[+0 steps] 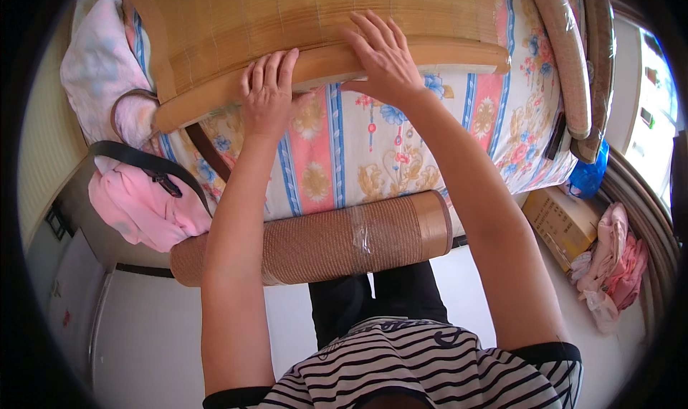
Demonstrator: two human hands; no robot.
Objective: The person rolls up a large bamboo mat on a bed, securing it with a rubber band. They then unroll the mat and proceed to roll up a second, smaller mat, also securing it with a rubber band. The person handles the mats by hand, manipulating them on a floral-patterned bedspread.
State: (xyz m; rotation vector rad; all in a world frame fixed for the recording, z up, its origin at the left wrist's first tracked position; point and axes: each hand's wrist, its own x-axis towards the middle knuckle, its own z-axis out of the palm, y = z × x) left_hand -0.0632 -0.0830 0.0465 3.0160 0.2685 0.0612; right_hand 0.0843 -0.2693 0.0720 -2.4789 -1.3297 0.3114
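Note:
A tan woven sleeping mat (322,11) lies across a bed with a flowered, striped cover (398,161). Its near edge forms a thick, rounded roll (451,54). My left hand (269,92) holds this roll left of the middle, fingers bent over the top and thumb at the front. Right of the middle, my right hand (387,62) grips it with spread fingers on top and the thumb low in front. Closer to my body, a brown ribbed mat (333,242) is rolled up, with clear tape around it. My left forearm crosses in front of that roll.
A black strap (145,156) with a buckle lies over pink cloth (129,204) at left. Long wrapped rolls (564,59) rest on the bed's right side. Below them are a blue plastic bag (591,169), a cardboard box (559,221) and crumpled pink cloths (618,264).

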